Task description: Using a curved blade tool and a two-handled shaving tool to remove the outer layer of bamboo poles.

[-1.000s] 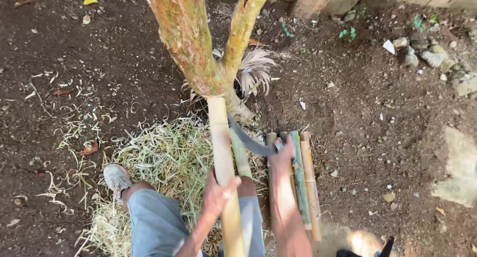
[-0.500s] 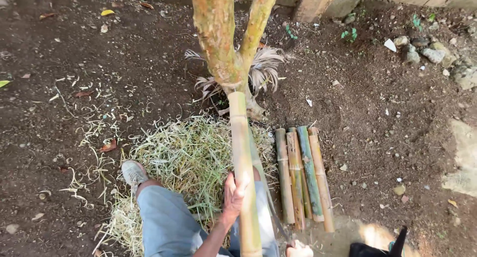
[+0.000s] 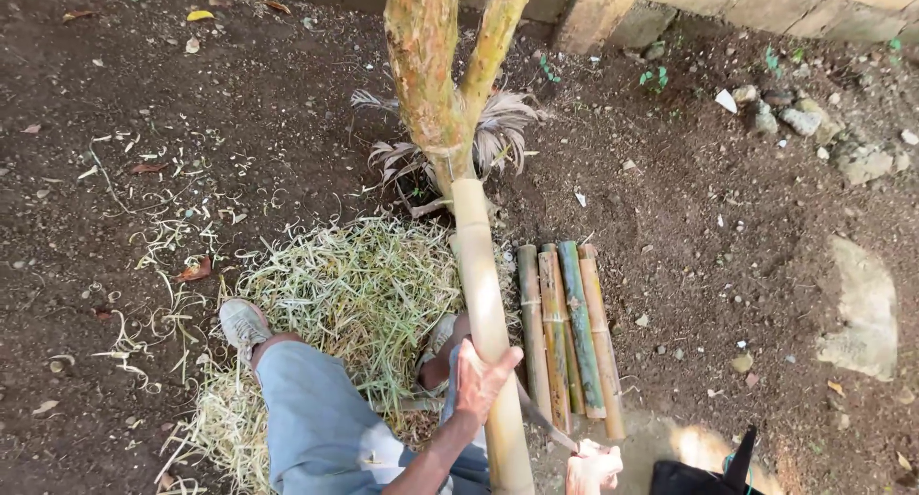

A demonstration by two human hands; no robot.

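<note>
- Right hand [image 3: 592, 464], at the bottom edge: fist closed on the handle of a knife [image 3: 542, 420], dark blade angled up-left toward the pole. Risk of the edge glancing off the hard round surface and running into the left wrist or the knee just beside it.
- Left hand [image 3: 481, 378]: fingers wrapped partway around the peeled bamboo pole [image 3: 483, 323], thumb spread across the front. Placed right in the blade's path; a slip along the grain could meet those fingers.
- Bent legs in grey trousers [image 3: 316, 418] close under the pole, shoe [image 3: 241, 323] planted on a heap of bamboo shavings [image 3: 354, 294]. Loose, springy footing; likely to slide under a hard stroke.
- Bundle of cut bamboo sections [image 3: 565, 332] lying side by side just right of the pole, near enough to roll if knocked.
- Pole's far end propped against the forked tree trunk [image 3: 431, 74]. No lashing visible; could skid off the bark sideways and jerk loose from the grip.
</note>
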